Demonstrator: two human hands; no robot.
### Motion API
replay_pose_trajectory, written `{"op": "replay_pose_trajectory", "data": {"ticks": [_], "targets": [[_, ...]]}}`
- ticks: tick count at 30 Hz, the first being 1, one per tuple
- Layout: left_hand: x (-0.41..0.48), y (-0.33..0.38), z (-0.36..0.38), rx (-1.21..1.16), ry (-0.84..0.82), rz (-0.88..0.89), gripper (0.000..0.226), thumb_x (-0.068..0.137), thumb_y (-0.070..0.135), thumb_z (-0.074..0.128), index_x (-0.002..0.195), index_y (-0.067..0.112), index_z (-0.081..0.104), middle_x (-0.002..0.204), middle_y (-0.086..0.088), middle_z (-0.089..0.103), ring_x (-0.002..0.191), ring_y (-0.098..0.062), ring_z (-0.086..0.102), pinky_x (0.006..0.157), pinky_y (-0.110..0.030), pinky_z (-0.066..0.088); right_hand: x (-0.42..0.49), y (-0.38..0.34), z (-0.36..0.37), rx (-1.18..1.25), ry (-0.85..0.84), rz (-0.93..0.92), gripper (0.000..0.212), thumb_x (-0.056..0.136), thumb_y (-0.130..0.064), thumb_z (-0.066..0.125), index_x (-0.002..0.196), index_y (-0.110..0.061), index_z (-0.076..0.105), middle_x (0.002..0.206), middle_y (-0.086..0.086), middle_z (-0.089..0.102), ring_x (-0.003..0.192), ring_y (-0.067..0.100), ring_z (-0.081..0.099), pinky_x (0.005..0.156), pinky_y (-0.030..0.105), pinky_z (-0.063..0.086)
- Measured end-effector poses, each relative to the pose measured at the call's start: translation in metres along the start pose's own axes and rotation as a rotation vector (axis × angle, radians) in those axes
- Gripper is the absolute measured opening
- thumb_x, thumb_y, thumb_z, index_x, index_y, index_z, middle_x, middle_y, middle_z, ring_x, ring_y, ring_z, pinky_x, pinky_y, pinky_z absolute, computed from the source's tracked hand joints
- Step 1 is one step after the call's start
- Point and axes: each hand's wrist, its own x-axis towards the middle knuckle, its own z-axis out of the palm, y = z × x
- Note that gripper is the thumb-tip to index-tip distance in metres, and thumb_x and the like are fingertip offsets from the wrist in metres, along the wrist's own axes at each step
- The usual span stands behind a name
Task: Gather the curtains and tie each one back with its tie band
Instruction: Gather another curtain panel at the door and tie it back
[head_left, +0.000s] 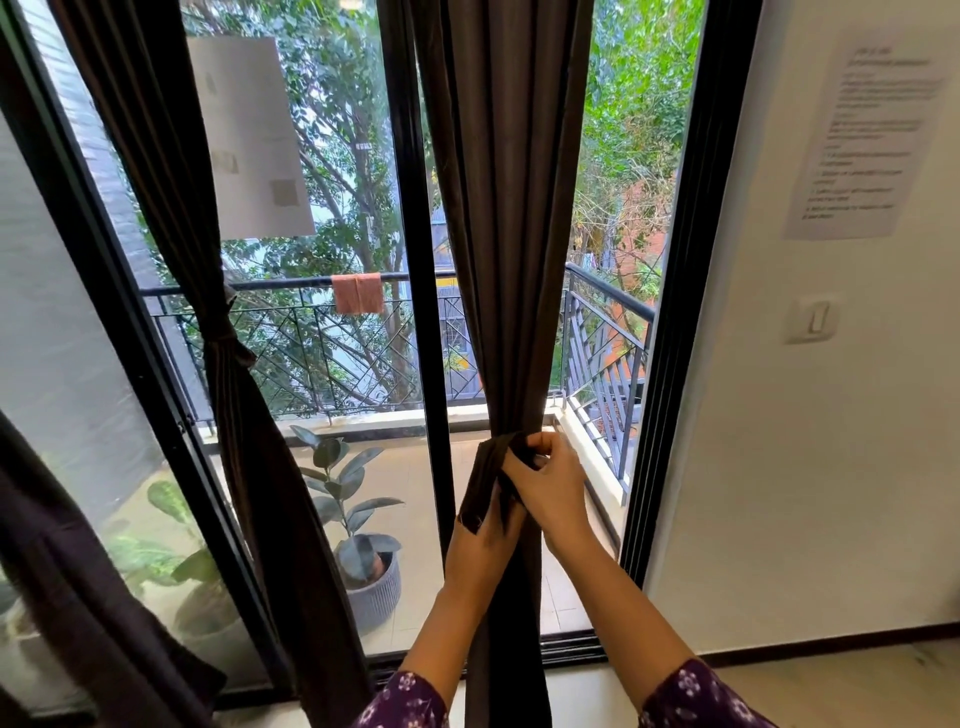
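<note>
1. Sleeves, pair, purple with a pale flower print: left sleeve (406, 701) and right sleeve (698, 696) at the bottom edge of the view, bare forearms reaching up from them.
2. Left hand (482, 538): raised against the gathered cloth, fingers curled on the hanging end of the tie band (485, 480).
3. Right hand (551, 483): just above the left and touching it, fingertips curled in and pinching the upper part of the same band.
4. Tie band: dark brown strip matching the cloth, wrapped at the bunched waist of the middle curtain (514, 208), one end slanting down to the left.
5. Middle curtain: dark brown, hanging in folds before the centre post of the window frame (415, 270), drawn narrow where the hands hold it.
6. Left curtain (234, 426): same cloth, cinched by a second band (221, 332).
7. Wall, right side: printed sheet (862, 140), text too blurred to read; light switch (813, 319) below it.
8. Pane, left: paper sheet (254, 135) on the glass.
9. Balcony: potted plant (366, 545) in a ribbed grey pot; black railing (311, 343) with an orange cloth (357, 292) over its top bar.
10. Beyond: trees (332, 104).
</note>
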Motion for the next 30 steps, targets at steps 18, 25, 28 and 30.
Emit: {"op": "replay_pose_trajectory", "data": {"ticks": [18,25,28,30], "targets": [[0.015,0.034,-0.018,-0.489,-0.025,-0.189,0.022,0.093,0.013,0.055,0.089,0.034,0.056,0.086,0.009,0.063,0.077,0.003,0.06,0.057,-0.004,0.044,0.006,-0.018,0.01,-0.075,-0.062,-0.06,0.033,0.084,0.004,0.05,0.116,-0.004,0.05,0.104,0.011,0.063,0.095,0.022,0.062,0.071,0.019,0.05],[0.024,0.033,-0.027,-0.601,-0.039,-0.001,0.059,0.073,0.038,0.065,0.125,0.018,0.045,0.1,0.018,0.071,0.098,0.003,0.064,0.086,-0.025,0.054,0.019,-0.024,0.01,-0.073,-0.269,0.04,0.041,0.091,-0.011,0.046,0.131,-0.02,0.039,0.107,0.006,0.063,0.09,0.015,0.063,0.067,0.022,0.051],[0.026,0.035,-0.024,-0.521,0.055,-0.049,0.027,0.09,0.003,0.057,0.116,0.01,0.052,0.098,-0.001,0.066,0.083,0.01,0.064,0.089,-0.028,0.053,0.025,-0.027,0.009,-0.07,-0.365,0.081,0.048,0.092,-0.012,0.041,0.138,-0.021,0.031,0.116,0.01,0.058,0.1,0.019,0.061,0.084,0.034,0.054],[0.033,0.037,-0.022,-0.53,0.096,-0.078,0.027,0.09,-0.002,0.056,0.115,0.006,0.055,0.101,-0.012,0.065,0.076,0.01,0.064,0.075,-0.016,0.054,0.03,-0.028,0.006,-0.048,-0.422,0.112,0.05,0.091,-0.016,0.041,0.14,-0.021,0.028,0.121,0.015,0.056,0.105,0.022,0.06,0.089,0.038,0.053]]}}
